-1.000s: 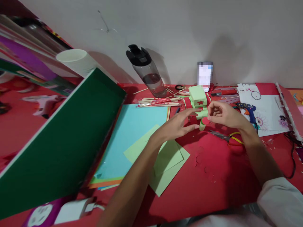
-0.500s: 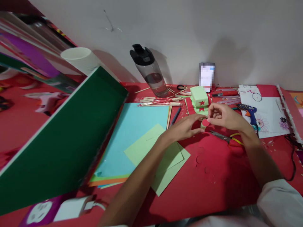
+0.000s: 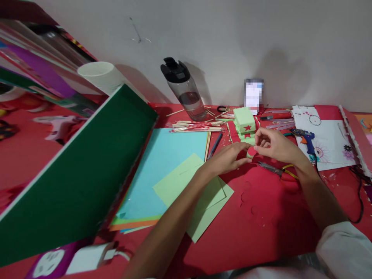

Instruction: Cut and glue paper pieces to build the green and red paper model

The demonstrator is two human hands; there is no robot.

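Between the thumb and fingers of my left hand (image 3: 228,159) is a small pale green paper roll, partly hidden by the fingers. A red paper circle (image 3: 252,151) covers its top. My right hand (image 3: 272,144) is closed in a pinch, with thumb and forefinger at the circle's edge. Just below my right hand lie scissors (image 3: 271,167) with yellow and red handles, blades pointing left. Behind the hands stands a pale green block (image 3: 244,120) with a red star on its front. Pale green paper sheets (image 3: 210,199) lie partly under my left forearm.
A green board (image 3: 78,174) leans across the left side. Blue paper (image 3: 177,149) tops a stack of coloured sheets. A water bottle (image 3: 190,95), wooden sticks (image 3: 197,126) and a phone (image 3: 254,97) are along the wall. A blue glue gun (image 3: 306,139) lies at the right.
The view has shifted very slightly. Both hands stay at the small roll, with hardly any visible movement of the fingers.
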